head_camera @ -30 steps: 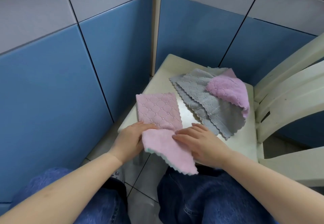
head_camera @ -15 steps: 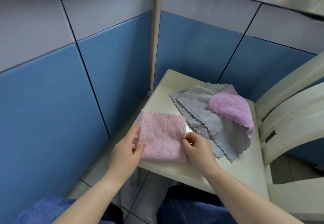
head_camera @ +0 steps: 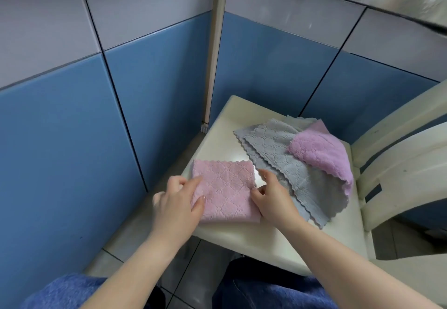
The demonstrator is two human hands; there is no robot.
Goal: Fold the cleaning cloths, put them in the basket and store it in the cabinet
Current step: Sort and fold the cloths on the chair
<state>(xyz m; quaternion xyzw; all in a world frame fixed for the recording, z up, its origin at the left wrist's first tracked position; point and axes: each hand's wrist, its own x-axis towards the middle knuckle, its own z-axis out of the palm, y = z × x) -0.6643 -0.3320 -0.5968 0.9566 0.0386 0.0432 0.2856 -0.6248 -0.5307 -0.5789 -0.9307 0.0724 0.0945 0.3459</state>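
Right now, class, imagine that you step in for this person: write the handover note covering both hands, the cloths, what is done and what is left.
Left hand: rests on the left edge of the folded pink cloth, thumb on top.
Right hand: pinches the same cloth's right edge.
Pink cloth lies at the chair seat's near left corner.
Grey cloths lie spread out on the seat, with a purple cloth bunched on top of them.
Done: the pink cloth is folded to a small square.
Left: fold the grey and purple cloths, fill the basket (not in view), store it in the cabinet.

Two pink cloths (head_camera: pixel 225 190) (two grey (head_camera: pixel 290 163))
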